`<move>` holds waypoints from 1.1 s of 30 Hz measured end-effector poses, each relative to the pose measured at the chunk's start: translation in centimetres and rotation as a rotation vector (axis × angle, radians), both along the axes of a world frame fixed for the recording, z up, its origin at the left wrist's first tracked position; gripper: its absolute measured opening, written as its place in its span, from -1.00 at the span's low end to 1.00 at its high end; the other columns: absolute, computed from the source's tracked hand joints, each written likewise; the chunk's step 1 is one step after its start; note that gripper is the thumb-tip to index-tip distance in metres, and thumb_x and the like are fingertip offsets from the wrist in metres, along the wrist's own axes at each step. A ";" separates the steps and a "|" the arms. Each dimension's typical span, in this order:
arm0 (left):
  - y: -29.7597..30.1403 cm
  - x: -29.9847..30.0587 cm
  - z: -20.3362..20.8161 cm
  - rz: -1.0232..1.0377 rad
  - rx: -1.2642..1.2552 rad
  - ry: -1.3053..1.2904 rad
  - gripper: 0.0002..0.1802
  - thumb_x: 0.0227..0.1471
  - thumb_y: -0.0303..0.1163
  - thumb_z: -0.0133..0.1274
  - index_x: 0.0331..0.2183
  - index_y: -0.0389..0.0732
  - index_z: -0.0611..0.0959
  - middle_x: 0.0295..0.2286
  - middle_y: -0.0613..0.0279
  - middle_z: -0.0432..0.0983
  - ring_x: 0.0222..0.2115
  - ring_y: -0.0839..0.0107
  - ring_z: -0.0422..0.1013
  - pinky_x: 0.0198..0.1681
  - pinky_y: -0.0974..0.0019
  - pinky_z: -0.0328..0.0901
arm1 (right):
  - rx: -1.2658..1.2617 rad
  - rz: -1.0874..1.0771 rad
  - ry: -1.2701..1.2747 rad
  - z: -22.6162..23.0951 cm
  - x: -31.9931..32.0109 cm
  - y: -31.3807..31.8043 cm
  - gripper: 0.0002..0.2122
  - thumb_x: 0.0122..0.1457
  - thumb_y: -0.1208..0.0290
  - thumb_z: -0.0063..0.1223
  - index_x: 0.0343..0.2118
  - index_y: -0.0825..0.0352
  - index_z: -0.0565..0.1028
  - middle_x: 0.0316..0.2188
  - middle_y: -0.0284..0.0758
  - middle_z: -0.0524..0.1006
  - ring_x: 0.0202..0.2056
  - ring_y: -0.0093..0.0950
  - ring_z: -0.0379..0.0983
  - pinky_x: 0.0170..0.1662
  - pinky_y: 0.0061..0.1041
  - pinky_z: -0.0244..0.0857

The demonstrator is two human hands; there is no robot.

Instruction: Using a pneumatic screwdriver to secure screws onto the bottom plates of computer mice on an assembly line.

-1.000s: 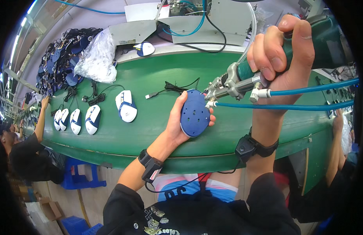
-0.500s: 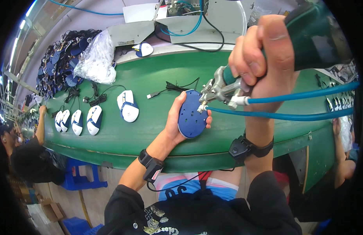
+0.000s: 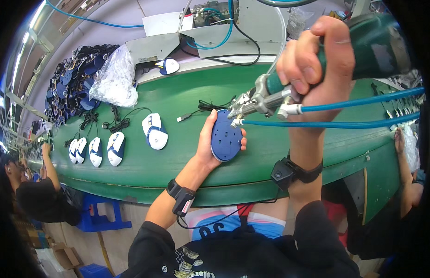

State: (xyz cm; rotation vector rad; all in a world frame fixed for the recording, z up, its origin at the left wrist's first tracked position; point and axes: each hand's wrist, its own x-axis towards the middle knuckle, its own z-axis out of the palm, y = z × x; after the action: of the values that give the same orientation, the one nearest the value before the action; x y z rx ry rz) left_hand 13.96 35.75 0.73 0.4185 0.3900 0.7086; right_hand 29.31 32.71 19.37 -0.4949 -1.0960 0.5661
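Note:
My left hand grips a computer mouse with its blue, hole-dotted underside turned up. Its cable and plug lie on the green surface behind it. High on the right, my right hand is wrapped round a green power screwdriver. The tool's metal head slants down to the left, its tip at the far end of the mouse's underside. Whether the tip touches the mouse I cannot tell. Two blue air hoses run from the head to the right.
White-and-blue mice stand in a row at the left of the green conveyor belt. Behind them are a plastic bag and a heap of blue mouse parts. Another mouse rests on the back ledge. Co-workers sit at both sides.
The screwdriver's tip has shifted slightly left and away from me, toward the far end of the mouse. My left hand keeps its grip. The whole view has shifted a little.

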 end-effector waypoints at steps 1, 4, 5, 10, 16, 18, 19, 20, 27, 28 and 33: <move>-0.1 0.0 0.2 0.001 -0.001 0.001 -0.26 0.20 0.25 -0.34 0.00 -0.24 0.43 -0.38 -0.07 0.49 -0.44 0.11 0.47 -0.39 0.14 0.42 | -0.001 0.001 0.001 -0.1 -0.1 0.2 -0.72 0.34 0.15 -0.21 -0.27 0.30 0.36 -0.73 -0.54 0.14 -0.76 -0.71 0.00 -0.63 -0.62 0.00; -0.2 0.3 0.7 0.009 0.020 0.007 -0.33 0.20 0.24 -0.33 -0.18 -0.23 0.46 -0.43 -0.05 0.50 -0.47 0.12 0.48 -0.39 0.15 0.43 | 0.026 -0.026 -0.058 -0.3 -0.3 0.7 -0.74 0.31 0.16 -0.13 -0.29 0.30 0.37 -0.74 -0.54 0.15 -0.77 -0.72 0.02 -0.66 -0.63 -0.01; -0.1 0.3 0.7 0.005 0.026 0.003 -0.33 0.20 0.24 -0.33 -0.18 -0.23 0.46 -0.43 -0.05 0.50 -0.47 0.12 0.48 -0.39 0.14 0.42 | 0.019 -0.010 -0.045 -0.3 -0.2 0.9 -0.74 0.30 0.17 -0.11 -0.29 0.30 0.37 -0.75 -0.54 0.15 -0.78 -0.72 0.03 -0.67 -0.64 -0.02; -0.1 0.2 0.8 0.007 0.032 0.004 -0.33 0.20 0.23 -0.33 -0.17 -0.22 0.47 -0.43 -0.06 0.50 -0.47 0.12 0.47 -0.39 0.15 0.42 | 0.076 0.039 -0.045 -0.7 -0.6 1.5 -0.74 0.28 0.17 -0.06 -0.32 0.30 0.37 -0.76 -0.53 0.14 -0.78 -0.72 0.04 -0.69 -0.65 -0.04; 0.0 0.0 0.4 -0.013 0.068 0.005 -0.25 0.18 0.26 -0.35 0.04 -0.22 0.40 -0.37 -0.05 0.46 -0.44 0.15 0.44 -0.37 0.16 0.40 | 0.013 0.014 -0.005 -0.7 -1.2 1.2 -0.75 0.26 0.17 -0.03 -0.33 0.29 0.37 -0.77 -0.53 0.14 -0.78 -0.71 0.04 -0.70 -0.67 -0.05; 0.1 -0.1 0.4 -0.018 0.071 -0.003 -0.25 0.18 0.26 -0.35 0.03 -0.22 0.40 -0.37 -0.05 0.46 -0.43 0.16 0.44 -0.36 0.16 0.40 | -0.011 0.021 -0.012 -0.5 -1.3 1.1 -0.74 0.26 0.17 -0.03 -0.33 0.29 0.37 -0.77 -0.53 0.14 -0.78 -0.71 0.04 -0.70 -0.66 -0.05; 0.0 -0.1 0.4 -0.018 0.071 -0.004 -0.25 0.18 0.26 -0.35 0.03 -0.22 0.40 -0.37 -0.05 0.46 -0.43 0.16 0.44 -0.36 0.16 0.40 | -0.011 0.021 -0.013 -0.6 -1.4 1.1 -0.74 0.26 0.17 -0.03 -0.33 0.29 0.37 -0.77 -0.53 0.14 -0.78 -0.71 0.04 -0.70 -0.66 -0.05; 0.0 -0.1 0.4 -0.018 0.075 -0.004 -0.25 0.18 0.26 -0.35 0.02 -0.22 0.40 -0.37 -0.05 0.46 -0.43 0.16 0.44 -0.36 0.17 0.40 | -0.009 0.025 -0.011 -0.6 -1.4 1.2 -0.74 0.26 0.16 -0.03 -0.32 0.29 0.37 -0.77 -0.53 0.14 -0.78 -0.71 0.04 -0.70 -0.66 -0.05; 0.1 -0.4 0.3 -0.006 0.057 -0.009 -0.30 0.21 0.22 -0.37 -0.04 -0.23 0.43 -0.43 -0.04 0.50 -0.46 0.15 0.48 -0.38 0.18 0.42 | -0.037 0.118 0.040 -1.3 -1.6 1.3 -0.75 0.26 0.17 -0.04 -0.32 0.30 0.37 -0.77 -0.53 0.14 -0.78 -0.71 0.03 -0.69 -0.64 -0.03; 0.1 -0.4 0.4 -0.007 0.057 -0.010 -0.30 0.21 0.22 -0.37 -0.04 -0.23 0.43 -0.43 -0.04 0.50 -0.46 0.15 0.48 -0.38 0.18 0.42 | -0.037 0.117 0.039 -1.3 -1.6 1.3 -0.75 0.26 0.17 -0.04 -0.32 0.30 0.37 -0.77 -0.53 0.14 -0.78 -0.71 0.03 -0.69 -0.64 -0.03; 0.1 -0.6 0.7 -0.015 0.053 -0.027 -0.29 0.22 0.22 -0.38 -0.02 -0.23 0.42 -0.43 -0.04 0.50 -0.45 0.16 0.48 -0.37 0.17 0.42 | -0.024 0.013 -0.008 -0.9 -2.1 1.4 -0.74 0.26 0.17 -0.03 -0.34 0.30 0.36 -0.77 -0.52 0.14 -0.78 -0.70 0.03 -0.69 -0.64 -0.03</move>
State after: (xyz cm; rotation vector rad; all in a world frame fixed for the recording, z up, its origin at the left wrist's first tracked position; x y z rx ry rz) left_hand 13.39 35.80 1.42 0.4614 0.3428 0.7101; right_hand 27.21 34.08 18.45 -0.5115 -1.1014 0.5903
